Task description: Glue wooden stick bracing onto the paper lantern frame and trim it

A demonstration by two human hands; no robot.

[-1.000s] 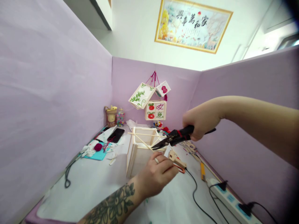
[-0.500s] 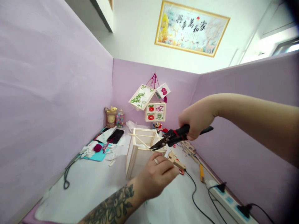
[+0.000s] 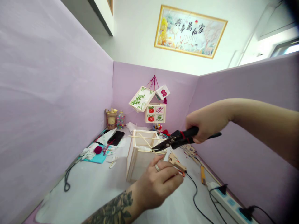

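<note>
My right hand [image 3: 203, 124] is closed around the black handles of a pair of pliers [image 3: 171, 140] with red bands. Its dark jaws point left, at a thin wooden stick [image 3: 146, 141] that slants over the top of a box frame. My left hand [image 3: 161, 180], with a ring on one finger, is closed around the near end of that stick; the fingertips are partly hidden. Behind it stands the open-topped box frame [image 3: 144, 160] of pale wood strips with whitish panels. Another thin stick [image 3: 135, 136] lies across its top edge.
A glue gun [image 3: 176, 161] with a black cord lies right of the box. Further right are a yellow cutter [image 3: 202, 175] and a power strip [image 3: 224, 197]. At left lie a phone [image 3: 116, 138] and red yarn [image 3: 98, 149]. Decorated boxes [image 3: 155, 113] hang at the back.
My right hand and the pliers have moved a little to the right. My left hand has shifted slightly right and down, its grip kept. The camera view has tilted slightly.
</note>
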